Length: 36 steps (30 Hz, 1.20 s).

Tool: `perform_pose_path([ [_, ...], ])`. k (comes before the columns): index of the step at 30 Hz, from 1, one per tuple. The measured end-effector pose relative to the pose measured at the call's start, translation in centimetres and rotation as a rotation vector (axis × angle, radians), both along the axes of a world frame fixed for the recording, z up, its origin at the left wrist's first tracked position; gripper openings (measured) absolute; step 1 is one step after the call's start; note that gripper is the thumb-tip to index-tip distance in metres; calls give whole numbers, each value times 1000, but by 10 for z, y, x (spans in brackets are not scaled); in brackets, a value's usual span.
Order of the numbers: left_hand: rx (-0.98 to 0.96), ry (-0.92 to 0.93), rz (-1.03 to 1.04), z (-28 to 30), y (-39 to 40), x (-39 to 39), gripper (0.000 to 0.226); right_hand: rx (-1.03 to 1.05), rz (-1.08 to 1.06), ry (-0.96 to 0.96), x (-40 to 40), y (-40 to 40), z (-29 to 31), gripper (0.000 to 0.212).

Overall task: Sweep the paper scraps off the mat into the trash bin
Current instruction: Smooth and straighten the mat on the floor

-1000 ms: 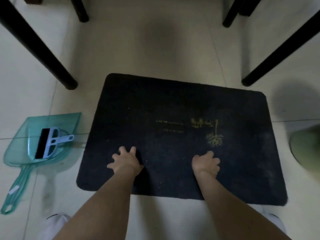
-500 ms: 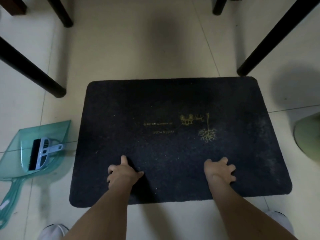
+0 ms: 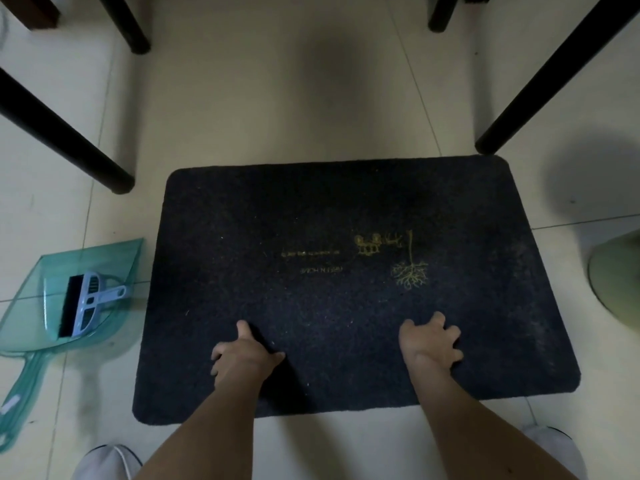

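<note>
Press both spread, empty hands, left hand [image 3: 242,355] and right hand [image 3: 431,344], flat on the mat [image 3: 346,216] (no scraps visible), squaring it evenly.

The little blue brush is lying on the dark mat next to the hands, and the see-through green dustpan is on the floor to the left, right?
Not quite. In the head view the blue brush lies inside the see-through green dustpan, not on the dark mat. The dustpan is indeed on the floor to the left of the mat, where both hands rest.
</note>
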<state>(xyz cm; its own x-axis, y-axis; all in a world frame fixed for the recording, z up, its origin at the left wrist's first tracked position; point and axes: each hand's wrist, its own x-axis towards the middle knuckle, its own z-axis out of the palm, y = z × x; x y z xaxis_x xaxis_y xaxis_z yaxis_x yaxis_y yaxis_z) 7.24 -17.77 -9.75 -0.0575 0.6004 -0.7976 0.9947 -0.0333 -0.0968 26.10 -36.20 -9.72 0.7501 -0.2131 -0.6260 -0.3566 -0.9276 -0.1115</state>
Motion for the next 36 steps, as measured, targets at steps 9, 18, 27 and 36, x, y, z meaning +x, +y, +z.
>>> perform_pose_path([
  [9, -5, 50, 54, -2, -13, -20, 111, -15, -2, 9, -11, 6, 3, 60],
  [18, 7, 1, 152, 5, 16, -9, 111, 13, 7, 7, -9, 27, 3, 62],
  [27, -21, 25, 135, -1, 18, -15, 113, 34, 50, -2, -11, 27, -2, 61],
  [36, -1, 26, 234, 4, 15, -19, 115, 63, 91, 1, -13, 37, -1, 61],
])
